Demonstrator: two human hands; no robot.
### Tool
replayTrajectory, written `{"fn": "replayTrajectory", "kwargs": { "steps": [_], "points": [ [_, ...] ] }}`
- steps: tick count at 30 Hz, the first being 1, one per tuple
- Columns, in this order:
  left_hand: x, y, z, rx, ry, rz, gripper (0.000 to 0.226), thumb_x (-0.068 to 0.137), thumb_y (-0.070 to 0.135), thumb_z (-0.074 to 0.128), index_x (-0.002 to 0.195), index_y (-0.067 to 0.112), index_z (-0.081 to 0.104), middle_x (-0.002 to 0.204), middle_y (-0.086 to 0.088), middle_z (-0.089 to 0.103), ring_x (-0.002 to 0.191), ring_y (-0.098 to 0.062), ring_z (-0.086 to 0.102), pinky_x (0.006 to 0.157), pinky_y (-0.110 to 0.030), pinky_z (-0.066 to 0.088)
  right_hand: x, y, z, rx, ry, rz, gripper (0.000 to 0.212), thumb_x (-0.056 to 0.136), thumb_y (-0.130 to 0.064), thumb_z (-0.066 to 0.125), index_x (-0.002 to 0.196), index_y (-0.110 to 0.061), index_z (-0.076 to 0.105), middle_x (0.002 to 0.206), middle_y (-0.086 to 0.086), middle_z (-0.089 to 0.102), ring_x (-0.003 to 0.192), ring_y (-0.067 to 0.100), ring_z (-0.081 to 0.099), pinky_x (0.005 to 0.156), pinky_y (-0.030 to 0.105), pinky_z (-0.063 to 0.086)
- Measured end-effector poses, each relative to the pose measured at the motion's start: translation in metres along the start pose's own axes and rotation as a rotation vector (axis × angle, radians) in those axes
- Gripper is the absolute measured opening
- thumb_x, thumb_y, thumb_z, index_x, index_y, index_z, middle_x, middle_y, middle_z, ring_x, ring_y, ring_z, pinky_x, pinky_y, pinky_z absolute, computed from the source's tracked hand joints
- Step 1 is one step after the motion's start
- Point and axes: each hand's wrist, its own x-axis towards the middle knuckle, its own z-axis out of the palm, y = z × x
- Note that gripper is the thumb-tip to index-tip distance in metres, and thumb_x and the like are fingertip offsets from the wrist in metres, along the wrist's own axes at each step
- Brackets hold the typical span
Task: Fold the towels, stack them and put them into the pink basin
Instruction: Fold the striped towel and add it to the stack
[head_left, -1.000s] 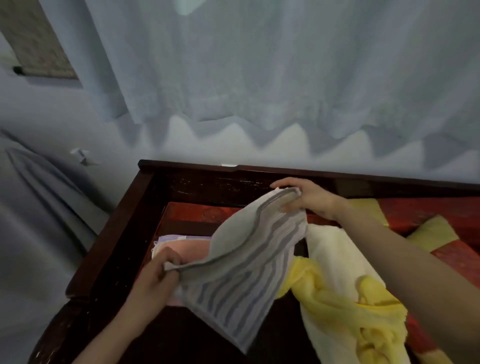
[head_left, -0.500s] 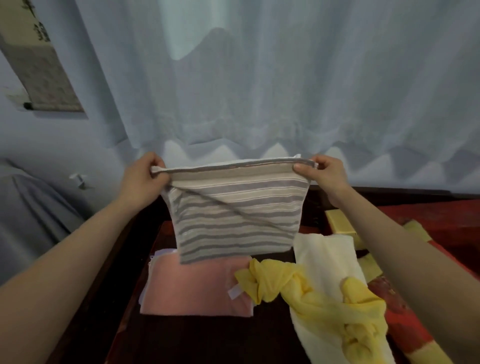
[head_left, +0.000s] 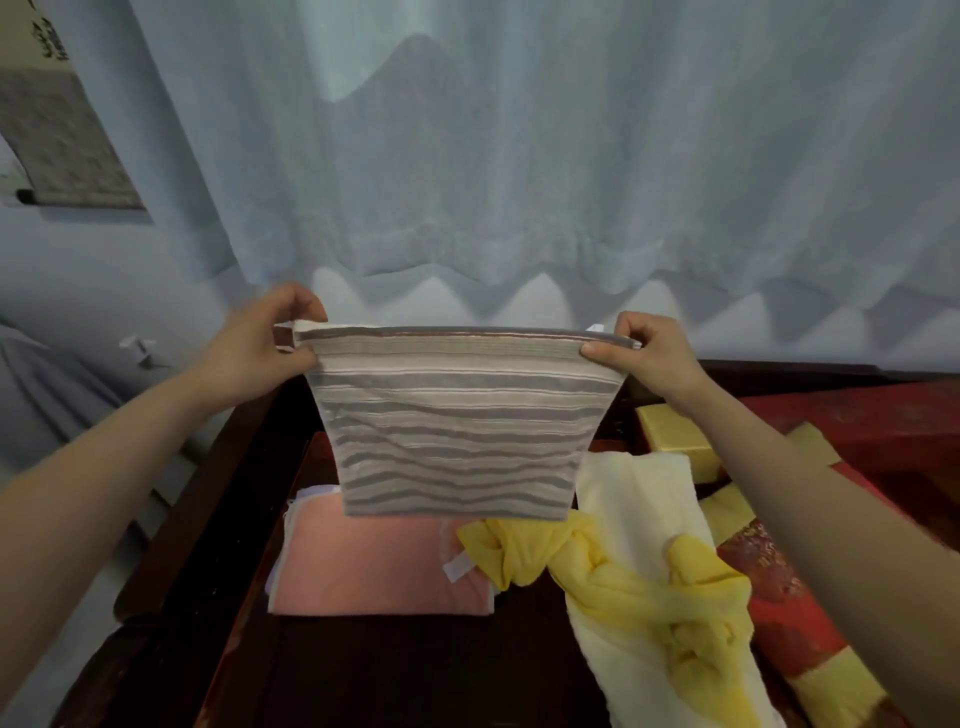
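Observation:
A grey-and-cream striped towel (head_left: 457, 431) hangs folded in the air in front of me. My left hand (head_left: 260, 348) pinches its top left corner and my right hand (head_left: 649, 353) pinches its top right corner, stretching the top edge level. Below it a folded pink towel (head_left: 379, 566) lies flat on the dark wooden surface (head_left: 395, 670), on top of a pale towel whose edge shows at the left. To the right a bright yellow towel (head_left: 623, 577) lies crumpled over a spread cream towel (head_left: 639, 493). No pink basin is in view.
The wooden furniture has a raised dark frame (head_left: 208, 499) along its left and back. Red and yellow cushions (head_left: 779, 597) lie at the right. A pale curtain (head_left: 519, 156) hangs behind, and a scroll (head_left: 62, 140) hangs on the wall at upper left.
Both hands have lifted the striped towel from a slanted hold low over the pink towel and pulled it taut and level. Since half a second ago the hold is nearly the same.

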Motion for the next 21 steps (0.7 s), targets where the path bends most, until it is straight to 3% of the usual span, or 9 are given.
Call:
{"fn": "replayTrajectory", "kwargs": {
  "steps": [2, 4, 7, 10, 12, 15, 17, 19, 21],
  "points": [
    [-0.015, 0.002, 0.001, -0.07, -0.106, -0.057, 0.032, 0.057, 0.015, 0.066, 0.083, 0.033, 0.058, 0.081, 0.022, 0.066, 0.063, 0.005, 0.058, 0.058, -0.008, 0.046, -0.015, -0.005, -0.003, 0.035, -0.087, 0.014, 0.039, 0.069, -0.024, 0.081, 0.059, -0.008, 0.047, 0.057, -0.002, 0.045, 0.059, 0.01, 0.043, 0.054, 0.022, 0.033],
    [-0.04, -0.004, 0.005, -0.118, -0.293, -0.134, 0.031, 0.049, 0.025, 0.062, 0.08, 0.029, 0.065, 0.067, 0.009, 0.066, 0.056, 0.002, 0.053, 0.055, -0.016, 0.043, -0.04, -0.006, -0.006, 0.057, -0.258, 0.039, 0.039, 0.064, -0.021, 0.082, 0.056, -0.013, 0.045, 0.054, -0.008, 0.043, 0.056, 0.007, 0.041, 0.052, 0.017, 0.032],
    [-0.089, -0.025, 0.022, -0.187, -0.638, -0.265, 0.02, 0.055, 0.016, 0.062, 0.074, 0.017, 0.068, 0.064, -0.014, 0.06, 0.06, -0.018, 0.051, 0.059, -0.03, 0.037, -0.091, 0.01, -0.001, 0.088, -0.545, 0.146, 0.041, 0.064, -0.008, 0.084, 0.06, -0.013, 0.044, 0.056, -0.006, 0.039, 0.052, 0.005, 0.036, 0.049, 0.014, 0.029],
    [-0.141, -0.046, 0.056, -0.299, -0.842, -0.366, 0.019, 0.058, 0.007, 0.058, 0.069, 0.019, 0.067, 0.065, -0.004, 0.06, 0.061, -0.017, 0.05, 0.057, -0.031, 0.036, -0.141, 0.04, 0.014, 0.176, -0.736, 0.289, 0.028, 0.07, -0.001, 0.081, 0.07, -0.015, 0.057, 0.058, -0.004, 0.047, 0.054, 0.005, 0.044, 0.052, 0.015, 0.036],
    [-0.166, -0.061, 0.081, -0.337, -0.83, -0.471, 0.021, 0.056, 0.007, 0.059, 0.066, 0.022, 0.068, 0.065, 0.001, 0.06, 0.061, -0.013, 0.051, 0.057, -0.027, 0.037, -0.167, 0.066, 0.027, 0.143, -0.698, 0.359, 0.026, 0.07, -0.004, 0.081, 0.072, -0.025, 0.067, 0.06, 0.001, 0.051, 0.057, 0.007, 0.048, 0.054, 0.018, 0.038],
    [-0.184, -0.088, 0.116, -0.458, -0.641, -0.665, 0.022, 0.059, -0.001, 0.06, 0.068, 0.017, 0.07, 0.067, -0.004, 0.061, 0.062, -0.014, 0.056, 0.057, -0.024, 0.043, -0.186, 0.113, 0.051, -0.068, -0.491, 0.366, 0.024, 0.066, -0.013, 0.084, 0.068, -0.031, 0.07, 0.071, 0.002, 0.064, 0.069, 0.005, 0.059, 0.065, 0.022, 0.042],
    [-0.188, -0.101, 0.136, -0.542, -0.477, -0.797, 0.022, 0.065, 0.0, 0.063, 0.084, 0.009, 0.069, 0.077, -0.011, 0.067, 0.072, -0.02, 0.064, 0.061, -0.026, 0.052, -0.188, 0.136, 0.067, -0.151, -0.364, 0.37, 0.026, 0.061, -0.019, 0.087, 0.067, -0.037, 0.068, 0.083, -0.004, 0.068, 0.082, 0.001, 0.062, 0.073, 0.017, 0.044],
    [-0.189, -0.114, 0.154, -0.589, -0.329, -0.906, 0.026, 0.078, -0.007, 0.062, 0.104, -0.001, 0.062, 0.095, -0.021, 0.069, 0.086, -0.025, 0.067, 0.064, -0.027, 0.058, -0.184, 0.153, 0.081, -0.207, -0.272, 0.387, 0.034, 0.061, -0.02, 0.087, 0.063, -0.046, 0.065, 0.084, -0.009, 0.066, 0.088, 0.001, 0.06, 0.072, 0.009, 0.041],
    [-0.189, -0.125, 0.169, -0.571, -0.247, -0.962, 0.027, 0.086, -0.011, 0.053, 0.109, -0.001, 0.059, 0.104, -0.022, 0.067, 0.09, -0.027, 0.066, 0.066, -0.029, 0.058, -0.179, 0.163, 0.094, -0.243, -0.253, 0.431, 0.035, 0.065, -0.019, 0.085, 0.062, -0.046, 0.063, 0.082, -0.007, 0.066, 0.085, 0.009, 0.06, 0.071, 0.013, 0.041]
  ]
}}
